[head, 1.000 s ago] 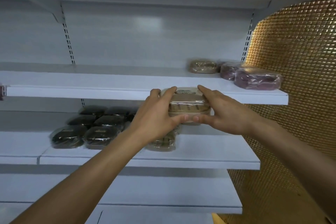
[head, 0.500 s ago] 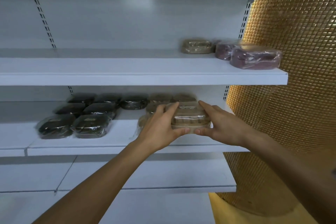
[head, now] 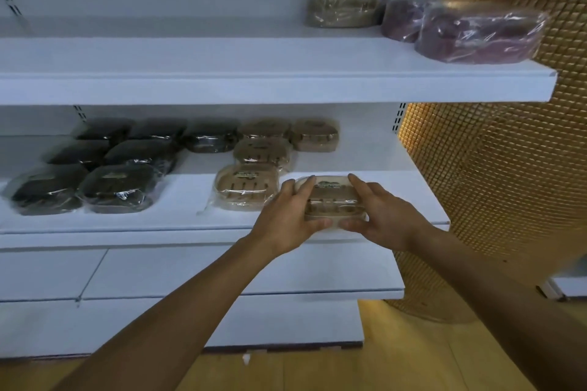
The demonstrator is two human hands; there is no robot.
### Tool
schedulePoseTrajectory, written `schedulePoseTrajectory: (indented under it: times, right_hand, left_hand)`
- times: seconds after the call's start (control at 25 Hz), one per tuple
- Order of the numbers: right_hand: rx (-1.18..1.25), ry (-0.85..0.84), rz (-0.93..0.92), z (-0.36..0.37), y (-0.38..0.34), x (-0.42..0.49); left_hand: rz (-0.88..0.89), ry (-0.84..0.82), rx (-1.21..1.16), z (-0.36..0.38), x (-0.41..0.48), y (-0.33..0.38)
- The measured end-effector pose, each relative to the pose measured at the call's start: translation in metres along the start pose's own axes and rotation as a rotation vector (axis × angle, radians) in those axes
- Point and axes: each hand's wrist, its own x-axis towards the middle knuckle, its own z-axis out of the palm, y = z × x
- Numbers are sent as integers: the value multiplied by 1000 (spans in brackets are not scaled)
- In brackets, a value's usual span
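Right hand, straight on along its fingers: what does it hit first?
Past the held pack in its grip, the right hand probably crosses bare shelf, then meets the rearmost tan pack; depth is unclear.

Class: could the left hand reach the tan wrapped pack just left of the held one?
Probably yes: the tan pack lies right beside the left hand with nothing between, though that hand grips the held pack.

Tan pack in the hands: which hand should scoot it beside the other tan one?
Probably the right hand: it grips the right side of the tan pack and could push it leftward. The left hand sits between that and the neighbouring pack, in the way.
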Motion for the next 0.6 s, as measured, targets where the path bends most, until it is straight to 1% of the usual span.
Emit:
schedulePoseTrajectory:
  times: [0.16,0.28,0.4,0.6]
  right_hand:
    - [-6,13,-7,25,18,18]
    - [-41,65,-24,38,26,34]
    - [-30,109,-20,46,28,50]
    - [-65,140,10,50,31,75]
  left_hand:
    - [20,-17,86,22,18,-9]
    - [24,-29,243,25,35,-10]
    - [4,-2,388,24,53,-10]
    - [17,41,465,26,79,-20]
